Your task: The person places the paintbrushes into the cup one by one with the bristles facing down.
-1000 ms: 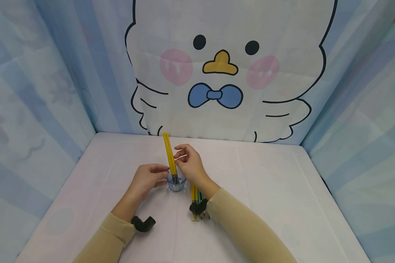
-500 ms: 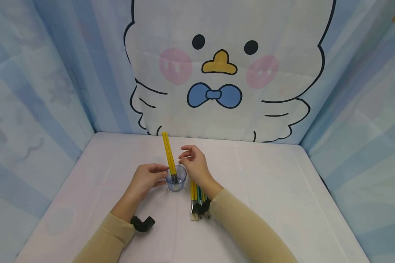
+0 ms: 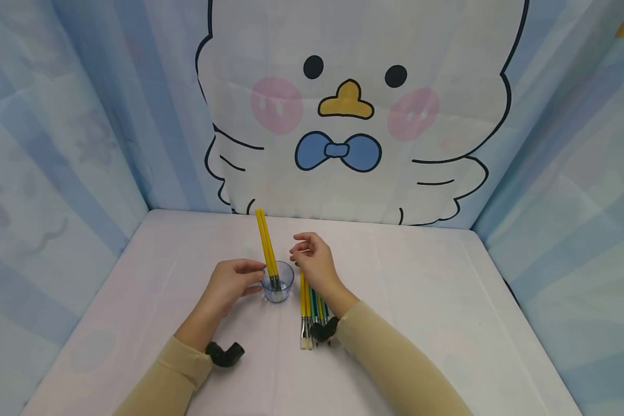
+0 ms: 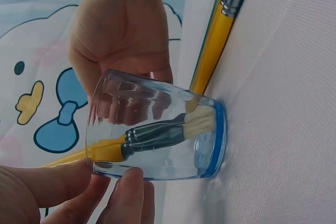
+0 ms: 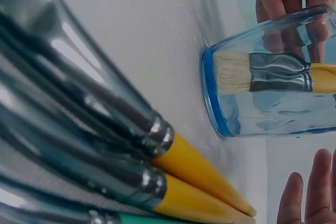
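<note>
Two yellow-handled paintbrushes [image 3: 267,242] stand bristles down in a clear bluish cup [image 3: 286,284], leaning to the left. My left hand [image 3: 231,283] holds the cup's left side, its thumb near the rim and fingertips against the wall [image 4: 129,195]. To the right of the cup, my right hand [image 3: 316,263] hovers with loosely bent fingers and nothing in them. Below it, several more paintbrushes [image 3: 305,323] with yellow and green handles lie side by side, bristles toward me. My right wrist and forearm partly cover this row.
A pale cloth-covered table [image 3: 411,289] lies under everything. Behind it hangs a curtain [image 3: 338,190] printed with a cartoon bird, and blue striped curtains [image 3: 57,144] stand at the sides. A black wrist mount [image 3: 225,354] sticks out from the left sleeve.
My right hand has let go of the yellow paintbrushes in the cup and drawn back to the right, uncovering more of the row. The left hand stays at the cup.
</note>
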A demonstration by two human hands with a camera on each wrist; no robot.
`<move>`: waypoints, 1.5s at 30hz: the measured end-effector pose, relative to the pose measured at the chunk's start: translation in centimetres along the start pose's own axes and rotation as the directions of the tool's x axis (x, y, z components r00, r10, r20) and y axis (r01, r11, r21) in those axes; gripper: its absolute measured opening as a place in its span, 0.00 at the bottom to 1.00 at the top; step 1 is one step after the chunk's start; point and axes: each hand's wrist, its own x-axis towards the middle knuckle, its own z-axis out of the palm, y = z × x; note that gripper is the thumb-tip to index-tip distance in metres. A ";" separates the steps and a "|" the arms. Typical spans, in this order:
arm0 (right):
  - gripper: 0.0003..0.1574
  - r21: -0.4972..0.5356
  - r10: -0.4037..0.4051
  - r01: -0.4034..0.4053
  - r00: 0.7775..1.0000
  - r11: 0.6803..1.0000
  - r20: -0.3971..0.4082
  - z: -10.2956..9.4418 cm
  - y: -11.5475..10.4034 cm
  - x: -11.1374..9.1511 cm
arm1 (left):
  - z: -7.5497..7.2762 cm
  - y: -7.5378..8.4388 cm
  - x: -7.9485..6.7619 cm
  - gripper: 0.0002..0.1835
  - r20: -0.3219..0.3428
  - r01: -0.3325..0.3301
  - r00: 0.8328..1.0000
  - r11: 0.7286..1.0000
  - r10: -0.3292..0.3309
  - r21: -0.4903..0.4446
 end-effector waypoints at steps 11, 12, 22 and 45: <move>0.20 0.012 0.035 -0.035 0.999 0.999 -0.006 -1.3 0.5 -0.3 | 0.0 0.0 -0.1 0.15 0.002 -0.003 1.000 1.000 0.003 -0.015; 0.20 0.014 0.038 -0.038 0.999 0.999 -0.008 -1.5 0.5 -0.3 | -0.1 0.0 -0.1 0.15 0.004 -0.006 1.000 1.000 0.006 -0.016; 0.22 0.009 0.043 -0.043 0.999 0.999 -0.008 -3.1 0.8 -0.7 | -0.1 0.0 -0.2 0.15 0.000 0.000 1.000 1.000 0.000 -0.008; 0.27 -0.134 0.245 -0.249 0.969 0.959 -0.043 -6.3 2.4 -1.7 | 0.0 0.0 -0.1 0.15 0.015 0.005 1.000 1.000 -0.004 -0.018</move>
